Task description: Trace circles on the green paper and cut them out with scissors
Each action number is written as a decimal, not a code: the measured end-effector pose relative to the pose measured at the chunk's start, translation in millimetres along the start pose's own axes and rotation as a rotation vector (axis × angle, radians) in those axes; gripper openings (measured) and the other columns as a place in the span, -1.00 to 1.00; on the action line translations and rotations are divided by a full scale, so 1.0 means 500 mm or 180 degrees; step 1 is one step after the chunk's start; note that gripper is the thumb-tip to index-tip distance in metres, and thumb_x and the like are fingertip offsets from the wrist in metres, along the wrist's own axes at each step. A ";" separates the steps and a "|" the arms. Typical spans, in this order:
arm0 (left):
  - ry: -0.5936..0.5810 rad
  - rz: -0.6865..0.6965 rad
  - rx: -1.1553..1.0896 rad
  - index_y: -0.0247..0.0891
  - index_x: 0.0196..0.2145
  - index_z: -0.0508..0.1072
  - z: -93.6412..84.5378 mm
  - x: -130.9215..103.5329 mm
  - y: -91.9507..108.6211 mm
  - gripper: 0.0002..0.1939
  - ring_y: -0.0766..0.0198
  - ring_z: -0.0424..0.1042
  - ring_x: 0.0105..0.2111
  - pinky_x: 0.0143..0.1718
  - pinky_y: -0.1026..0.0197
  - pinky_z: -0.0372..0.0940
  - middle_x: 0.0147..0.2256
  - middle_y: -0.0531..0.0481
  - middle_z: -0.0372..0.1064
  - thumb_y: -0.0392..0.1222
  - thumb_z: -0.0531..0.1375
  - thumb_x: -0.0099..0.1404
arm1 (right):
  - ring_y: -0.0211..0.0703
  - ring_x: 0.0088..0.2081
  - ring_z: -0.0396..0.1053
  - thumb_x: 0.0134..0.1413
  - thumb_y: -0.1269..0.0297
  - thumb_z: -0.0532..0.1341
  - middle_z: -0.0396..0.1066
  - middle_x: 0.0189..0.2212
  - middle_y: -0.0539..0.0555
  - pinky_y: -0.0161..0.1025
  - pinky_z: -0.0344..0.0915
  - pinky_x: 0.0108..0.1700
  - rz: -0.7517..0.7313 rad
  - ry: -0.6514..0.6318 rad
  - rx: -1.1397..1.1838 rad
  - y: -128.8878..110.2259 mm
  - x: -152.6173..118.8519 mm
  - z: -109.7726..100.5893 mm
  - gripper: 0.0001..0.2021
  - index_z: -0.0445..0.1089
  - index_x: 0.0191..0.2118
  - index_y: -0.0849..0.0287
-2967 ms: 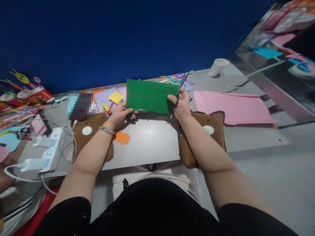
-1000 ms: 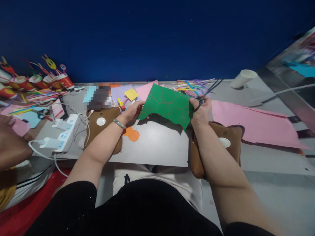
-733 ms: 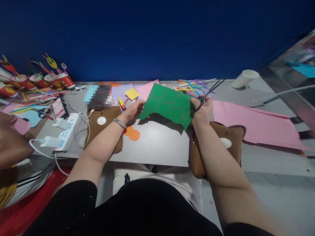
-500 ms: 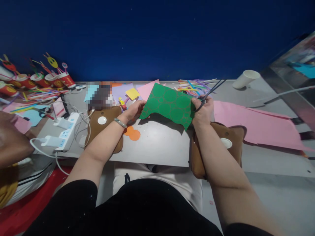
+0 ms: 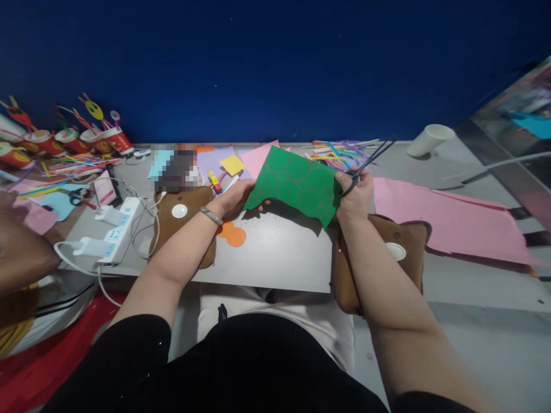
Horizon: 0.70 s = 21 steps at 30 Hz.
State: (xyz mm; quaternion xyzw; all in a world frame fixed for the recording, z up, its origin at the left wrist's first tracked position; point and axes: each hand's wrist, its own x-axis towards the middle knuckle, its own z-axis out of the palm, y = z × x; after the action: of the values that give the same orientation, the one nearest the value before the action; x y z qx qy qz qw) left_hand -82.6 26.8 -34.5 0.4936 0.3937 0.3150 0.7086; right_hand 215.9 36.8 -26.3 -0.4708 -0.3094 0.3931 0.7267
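"Where was the green paper (image 5: 297, 178)?"

"Up off the white table (image 5: 275, 258), tilted between my two hands, its shadow falling just below. Outlined circles covered it, and its lower edge was cut in curves and points."

"How was your left hand (image 5: 239, 196) placed?"

"Closed on the left edge, fingers passing behind, so a few tips showed under the cut side. I couldn't make out the thumb."

"And your right hand (image 5: 356, 192)?"

"That one did double duty. I had the scissors (image 5: 373, 156) in it, blades pointing up and away to the right, while my thumb pressed the paper's right edge."

"What lay around you?"

"Orange circles (image 5: 235, 236) sat on the table near my left wrist. A yellow square (image 5: 232, 165) and a glue stick (image 5: 214, 180) lay beyond that hand. Past the green paper were coloured strips (image 5: 336, 154). To my right, pink paper (image 5: 447, 221) was spread out, with a white cup (image 5: 430, 140) tilted behind it."

"Anyone nearby?"

"A co-worker's arm (image 5: 26, 246), at the far left."
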 end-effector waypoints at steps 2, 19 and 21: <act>-0.0027 -0.0073 0.0010 -0.31 -0.01 0.59 0.000 -0.002 0.002 -0.48 0.15 0.57 -0.47 -0.35 0.18 0.45 -0.40 -0.13 0.59 0.10 0.09 0.31 | -0.28 -0.44 0.34 -0.28 0.35 0.49 0.36 -0.49 -0.19 -0.30 0.27 -0.35 0.0002 0.0006 0.0002 -0.001 0.000 0.000 -0.49 0.25 -0.18 0.07; -0.0207 -0.0122 0.0176 -0.41 -0.06 0.53 0.005 -0.021 0.015 -0.65 0.15 0.60 -0.44 -0.43 0.17 0.42 -0.20 -0.36 0.69 -0.15 0.17 0.28 | -0.26 -0.37 0.38 -0.29 0.31 0.50 0.39 -0.41 -0.15 -0.25 0.37 -0.26 -0.0016 -0.0144 0.0028 0.010 0.004 -0.005 -0.47 0.25 -0.17 0.06; -0.0150 -0.0116 0.0213 -0.35 -0.11 0.50 0.007 -0.022 0.017 -0.75 0.18 0.60 -0.45 -0.43 0.18 0.42 -0.19 -0.33 0.69 -0.20 0.19 0.28 | -0.24 -0.33 0.41 -0.28 0.26 0.51 0.39 -0.41 -0.13 -0.24 0.41 -0.21 -0.0060 -0.0218 0.0064 0.017 0.009 -0.009 -0.48 0.26 -0.19 0.06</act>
State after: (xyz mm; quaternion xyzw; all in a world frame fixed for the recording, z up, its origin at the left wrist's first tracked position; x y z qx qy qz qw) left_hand -85.2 18.9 -22.8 0.5170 0.3961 0.2770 0.7064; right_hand 219.2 40.8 -35.6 -0.4468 -0.3346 0.4052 0.7240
